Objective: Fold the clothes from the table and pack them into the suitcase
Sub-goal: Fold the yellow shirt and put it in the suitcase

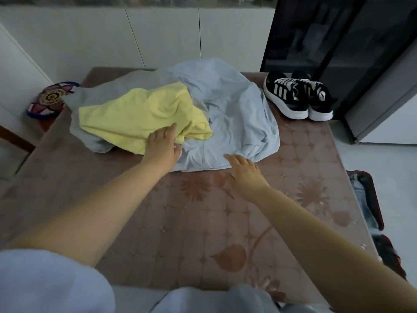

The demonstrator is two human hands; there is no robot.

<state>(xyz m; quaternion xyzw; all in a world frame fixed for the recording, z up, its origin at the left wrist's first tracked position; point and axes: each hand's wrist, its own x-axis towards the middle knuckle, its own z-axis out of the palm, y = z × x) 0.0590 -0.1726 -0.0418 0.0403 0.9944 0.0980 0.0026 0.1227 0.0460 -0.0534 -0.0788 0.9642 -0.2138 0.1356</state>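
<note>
Clothes heaped on table — left hand flat on them, right hand open, empty.

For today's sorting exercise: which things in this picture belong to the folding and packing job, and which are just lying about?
Belongs to the job:
yellow garment
light blue garment
grey garment
red suitcase
left hand
right hand

Just lying about:
black and white sneakers
colourful embroidered cushion
dark glass cabinet
</note>
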